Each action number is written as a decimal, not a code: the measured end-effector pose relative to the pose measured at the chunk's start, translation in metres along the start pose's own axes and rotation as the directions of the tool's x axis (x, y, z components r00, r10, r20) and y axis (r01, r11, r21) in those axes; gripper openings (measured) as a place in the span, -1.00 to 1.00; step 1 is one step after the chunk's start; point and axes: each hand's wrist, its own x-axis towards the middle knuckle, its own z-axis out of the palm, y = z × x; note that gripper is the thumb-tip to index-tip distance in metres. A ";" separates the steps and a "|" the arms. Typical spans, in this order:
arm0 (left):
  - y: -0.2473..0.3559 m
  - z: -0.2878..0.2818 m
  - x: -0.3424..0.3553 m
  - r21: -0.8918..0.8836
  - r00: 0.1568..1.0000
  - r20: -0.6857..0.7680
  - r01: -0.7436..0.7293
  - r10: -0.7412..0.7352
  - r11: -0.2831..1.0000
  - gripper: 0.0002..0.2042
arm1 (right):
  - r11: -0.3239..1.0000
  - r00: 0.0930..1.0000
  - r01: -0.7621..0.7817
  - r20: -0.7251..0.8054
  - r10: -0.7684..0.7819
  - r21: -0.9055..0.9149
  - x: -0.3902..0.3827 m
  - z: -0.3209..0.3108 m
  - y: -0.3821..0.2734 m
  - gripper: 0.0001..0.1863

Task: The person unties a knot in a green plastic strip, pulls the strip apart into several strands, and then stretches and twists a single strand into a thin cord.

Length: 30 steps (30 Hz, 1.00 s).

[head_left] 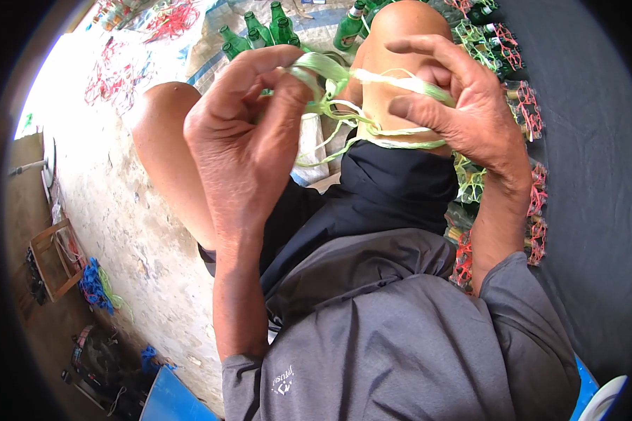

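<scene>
Between my two hands, above my bent knees, stretches a bundle of light green plastic twine [323, 64], with a knot and several loose loops near its middle. My left hand [249, 116] pinches the knotted end between thumb and forefinger. Strands run across to my right hand [470, 105], where they pass between the thumb and curled lower fingers. Its thumb and forefinger stand apart, and the inner fingers are partly hidden. Some lower loops of twine hang in front of my right thigh.
Green glass bottles [281, 31] stand ahead on a pale sheet, with another green bottle [349, 27] by my right knee. Bottles in pink and green netting [534, 116] line the right side. Pink string [109, 81] lies at far left; a wooden frame [53, 263] is at left.
</scene>
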 end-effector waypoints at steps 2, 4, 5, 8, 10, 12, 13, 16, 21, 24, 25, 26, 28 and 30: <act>-0.003 0.004 0.000 0.000 0.999 0.042 0.008 -0.007 1.000 -0.84 | 0.997 0.999 0.025 0.033 -0.022 -0.078 0.005 0.007 -0.004 -0.41; -0.002 0.005 0.000 0.034 0.987 0.152 0.037 -0.042 0.999 -0.82 | 0.994 0.994 0.078 0.086 -0.072 -0.071 0.010 0.014 -0.003 -0.51; -0.001 0.006 0.001 0.035 0.987 0.152 0.040 -0.044 0.999 -0.82 | 0.995 0.994 0.076 0.087 -0.070 -0.071 0.011 0.015 -0.004 -0.51; 0.004 0.013 0.004 0.158 0.970 0.228 0.052 -0.088 0.986 -0.80 | 0.991 0.989 0.129 0.077 -0.125 -0.044 0.015 0.021 0.000 -0.83; 0.000 0.015 0.003 0.116 0.979 0.194 0.043 -0.066 0.992 -0.82 | 0.983 0.983 0.173 0.068 -0.169 -0.061 0.015 0.022 0.002 -0.84; -0.006 0.015 0.003 0.077 0.986 0.162 0.035 -0.047 0.996 -0.84 | 0.974 0.976 0.215 0.058 -0.211 -0.076 0.013 0.020 0.001 -0.85; -0.009 0.013 0.004 0.049 0.985 0.162 0.048 -0.055 0.998 -0.83 | 0.991 0.991 0.130 0.037 -0.130 -0.014 0.012 0.019 -0.002 -0.87; -0.010 0.003 0.006 0.011 0.987 0.143 0.073 -0.074 0.997 -0.83 | 0.976 0.999 0.034 -0.023 -0.030 0.215 0.008 0.002 -0.004 -0.88; -0.005 -0.019 0.011 0.037 0.992 0.041 0.114 -0.115 0.993 -0.81 | 0.706 0.980 0.135 -0.196 0.006 0.695 -0.002 -0.050 0.008 -0.72; -0.011 -0.032 0.012 0.139 0.988 -0.071 0.148 -0.139 0.979 -0.81 | 0.597 0.969 0.228 -0.242 -0.059 0.769 -0.011 -0.081 0.006 -0.72; -0.013 -0.039 0.012 0.190 0.989 -0.111 0.116 -0.096 0.975 -0.82 | 0.583 0.964 0.239 -0.260 -0.049 0.777 -0.014 -0.090 0.006 -0.74; -0.015 -0.045 0.012 0.192 0.989 -0.115 0.117 -0.096 0.974 -0.82 | 0.579 0.955 0.263 -0.295 -0.041 0.771 -0.019 -0.097 0.007 -0.75; -0.018 -0.052 0.012 0.115 0.984 -0.137 0.130 -0.114 0.985 -0.82 | 0.553 0.943 0.294 -0.332 -0.032 0.780 -0.027 -0.110 0.010 -0.76; -0.015 -0.053 0.011 0.097 0.977 -0.153 0.164 -0.148 0.982 -0.82 | 0.563 0.923 0.330 -0.383 -0.025 0.758 -0.035 -0.120 0.014 -0.77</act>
